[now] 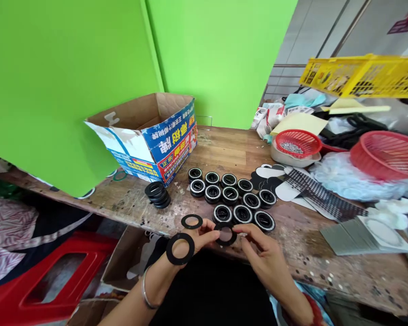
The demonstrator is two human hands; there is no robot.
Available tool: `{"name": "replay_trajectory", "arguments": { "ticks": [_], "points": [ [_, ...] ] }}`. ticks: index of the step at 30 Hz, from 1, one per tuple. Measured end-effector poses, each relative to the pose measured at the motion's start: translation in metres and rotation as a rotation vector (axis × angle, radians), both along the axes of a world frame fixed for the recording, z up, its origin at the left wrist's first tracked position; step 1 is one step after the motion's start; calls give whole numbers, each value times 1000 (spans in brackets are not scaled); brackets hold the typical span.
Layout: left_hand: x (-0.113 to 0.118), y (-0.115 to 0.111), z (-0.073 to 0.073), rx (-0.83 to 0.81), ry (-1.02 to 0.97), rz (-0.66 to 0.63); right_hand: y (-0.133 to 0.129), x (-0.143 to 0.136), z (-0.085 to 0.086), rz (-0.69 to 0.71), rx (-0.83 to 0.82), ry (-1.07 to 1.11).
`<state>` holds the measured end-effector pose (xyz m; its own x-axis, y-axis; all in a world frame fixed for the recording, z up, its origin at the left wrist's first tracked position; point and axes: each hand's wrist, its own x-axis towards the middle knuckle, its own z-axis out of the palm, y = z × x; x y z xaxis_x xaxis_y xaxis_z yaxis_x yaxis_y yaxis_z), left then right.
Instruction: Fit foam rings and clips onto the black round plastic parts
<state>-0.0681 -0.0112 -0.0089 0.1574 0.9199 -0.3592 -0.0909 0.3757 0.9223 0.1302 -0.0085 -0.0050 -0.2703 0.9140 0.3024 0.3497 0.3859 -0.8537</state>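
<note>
Between my hands is a flat black ring (pixel 219 240). My left hand (pixel 204 236) pinches its left side with the thumb on top. My right hand (pixel 263 249) has fingertips at the ring's right edge, and its other fingers curl below. Another black ring (pixel 170 250) lies over the back of my left hand near the wrist, and a third black ring (pixel 186 225) sits by the left fingers. Just beyond my hands, several round black pieces with pale rims (pixel 230 194) stand in rows on the table. A stack of black discs (pixel 157 194) is at the left.
An open cardboard box (pixel 170 145) stands at the back left against a green panel (pixel 221 59). On the right are a red basket (pixel 298 142), dark cut-out pieces (pixel 268 179), a stack of grey cards (pixel 347 237) and a yellow crate (pixel 363 74). A red stool (pixel 71 253) is below left.
</note>
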Motion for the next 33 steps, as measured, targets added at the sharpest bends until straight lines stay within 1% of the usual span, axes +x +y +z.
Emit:
{"name": "replay_trajectory", "arguments": {
  "ticks": [4, 6, 9, 11, 12, 14, 16, 19, 22, 24, 26, 28, 30, 31, 33],
  "points": [
    [-6, 3, -6, 34, 88, 118, 2, -11, -6, -155, -45, -15],
    [-5, 3, -5, 47, 78, 182, 2, -17, -7, -200, -162, 28],
    [0, -1, -2, 5, -57, 265, -3, -26, -10, -189, -413, 195],
    [4, -4, -2, -36, -145, 270, -7, -31, -13, -220, -519, 316],
    [6, -5, -3, -53, -170, 262, -8, -33, -15, -258, -543, 369],
    [10, -5, -6, -69, -180, 248, -9, -36, -17, -336, -554, 460],
    [11, -4, -9, -55, -151, 232, -7, -38, -17, -377, -569, 531],
    [12, -1, -12, -5, -83, 215, -2, -37, -13, -375, -641, 588],
    [12, 2, -16, 39, 6, 220, 2, -36, -9, -379, -714, 592],
    [13, 2, -19, 65, 66, 203, 2, -35, -8, -393, -735, 588],
    [13, 1, -21, 111, 119, 169, 3, -33, -8, -411, -721, 597],
    [11, 0, -20, 224, 226, 154, 3, -30, -9, -441, -672, 625],
    [10, 2, -19, 374, 381, 169, 4, -24, -8, -480, -625, 651],
    [9, 5, -19, 439, 460, 173, 4, -22, -7, -491, -621, 659],
    [9, 12, -21, 510, 575, 147, 5, -17, -6, -481, -663, 661]
  ]
}}
